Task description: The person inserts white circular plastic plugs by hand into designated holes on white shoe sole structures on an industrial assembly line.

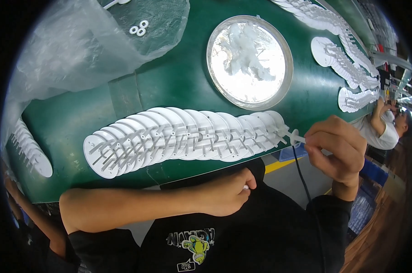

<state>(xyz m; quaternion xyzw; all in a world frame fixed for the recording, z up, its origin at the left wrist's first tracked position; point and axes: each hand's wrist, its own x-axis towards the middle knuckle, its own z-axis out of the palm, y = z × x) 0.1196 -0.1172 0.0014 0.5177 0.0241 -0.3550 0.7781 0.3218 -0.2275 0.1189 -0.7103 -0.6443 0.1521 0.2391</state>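
A long row of overlapping white plastic plates [187, 136] with upright pins lies along the near edge of the green table. At its right end my right hand [335, 148] pinches a thin white plastic piece [296, 137] between thumb and fingers. That piece reaches the last plates; whether it touches them I cannot tell. My left hand [228, 194] is closed in a fist in front of my body, just off the table edge. A small white bit shows at its fingers; the rest of it is hidden.
Beyond the row stands a round metal pan [288, 68] with whitish, grease-like lumps. A clear plastic bag [74, 50] with small white gears [141, 31] lies far left. More plate rows [335, 59] are at far right, another [30, 150] at left. A person [381, 132] sits at right.
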